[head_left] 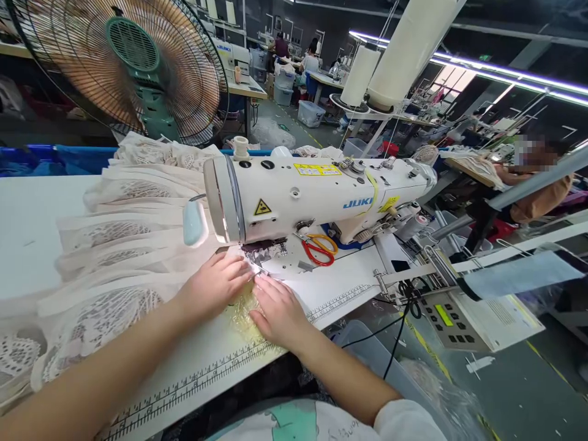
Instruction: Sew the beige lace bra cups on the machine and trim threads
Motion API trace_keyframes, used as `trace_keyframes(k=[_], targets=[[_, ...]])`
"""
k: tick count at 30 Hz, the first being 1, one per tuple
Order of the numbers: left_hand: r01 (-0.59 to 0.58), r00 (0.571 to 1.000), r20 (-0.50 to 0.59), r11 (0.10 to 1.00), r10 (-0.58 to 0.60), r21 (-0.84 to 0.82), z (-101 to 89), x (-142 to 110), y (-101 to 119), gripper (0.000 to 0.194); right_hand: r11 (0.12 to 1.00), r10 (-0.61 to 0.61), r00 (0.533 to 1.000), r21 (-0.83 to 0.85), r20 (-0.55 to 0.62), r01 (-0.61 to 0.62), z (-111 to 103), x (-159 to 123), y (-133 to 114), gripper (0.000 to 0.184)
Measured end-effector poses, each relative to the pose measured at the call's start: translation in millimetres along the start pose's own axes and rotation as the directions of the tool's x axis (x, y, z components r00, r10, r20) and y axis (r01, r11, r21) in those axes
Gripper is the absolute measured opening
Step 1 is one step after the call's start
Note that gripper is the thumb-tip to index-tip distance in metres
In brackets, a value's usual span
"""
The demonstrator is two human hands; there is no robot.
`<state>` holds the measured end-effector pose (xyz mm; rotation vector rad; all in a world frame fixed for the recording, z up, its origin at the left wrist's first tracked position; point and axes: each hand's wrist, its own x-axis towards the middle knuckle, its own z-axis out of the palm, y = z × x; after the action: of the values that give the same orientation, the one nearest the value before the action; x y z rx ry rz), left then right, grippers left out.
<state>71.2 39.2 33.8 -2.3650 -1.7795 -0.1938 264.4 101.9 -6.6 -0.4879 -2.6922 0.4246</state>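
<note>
A piece of pale yellow lace fabric (244, 317) lies on the white table under the needle end of a JUKI sewing machine (294, 195). My left hand (215, 282) has its fingers closed on the fabric's left side, close to the presser foot, which is largely hidden. On the right side, my right hand (279, 309) grips the same fabric, fingertips near the needle area and thumb towards me. Red-and-orange-handled scissors (318, 251) rest on the machine bed, right of my hands. Cream lace-trimmed cloth (138, 223) is spread in folds left of the machine.
A large fan (133, 46) stands behind on the left. Thread cones (361, 76) rise behind the machine. A control box (463, 318) hangs at the right, beside a metal arm. A printed ruler (202, 380) runs along the table's front edge. Other people work farther back.
</note>
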Motion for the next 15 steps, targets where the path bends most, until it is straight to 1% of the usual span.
trace_keyframes(k=[2,5,7,9,10,13,15], targets=[[-0.045,0.999,0.004,0.999,0.045,0.022,5.2,-4.8,0.1,0.034,1.0,-0.005,1.0,-0.005,-0.011,0.005,-0.7,0.0,0.2,0.036],[-0.037,0.999,0.018,0.999,0.037,0.006,12.5,-8.7,-3.9,0.034,1.0,-0.016,1.0,-0.006,-0.023,0.016,-2.0,0.0,0.3,0.036],[-0.024,1.0,0.007,0.999,0.024,-0.024,13.8,-8.1,-7.7,0.033,1.0,-0.018,1.0,-0.004,-0.023,0.018,-2.5,0.0,0.3,0.036],[-0.006,1.0,0.002,0.999,0.006,-0.047,11.0,-5.5,-10.9,0.033,1.0,-0.016,1.0,-0.004,-0.022,0.016,-2.6,0.3,0.2,0.036],[0.004,1.0,0.015,0.999,-0.004,-0.05,8.2,-3.8,-12.2,0.033,1.0,-0.015,1.0,-0.004,-0.023,0.015,-2.6,0.4,0.1,0.036],[0.037,0.994,0.105,0.999,-0.035,-0.022,-1.6,1.6,-15.8,0.034,1.0,-0.011,0.999,0.0,-0.031,0.011,-2.6,0.8,0.1,0.035],[0.055,0.988,0.145,0.998,-0.054,0.001,-5.3,4.6,-19.3,0.036,1.0,-0.009,1.0,0.008,-0.028,0.01,-3.1,1.2,0.1,0.035]])
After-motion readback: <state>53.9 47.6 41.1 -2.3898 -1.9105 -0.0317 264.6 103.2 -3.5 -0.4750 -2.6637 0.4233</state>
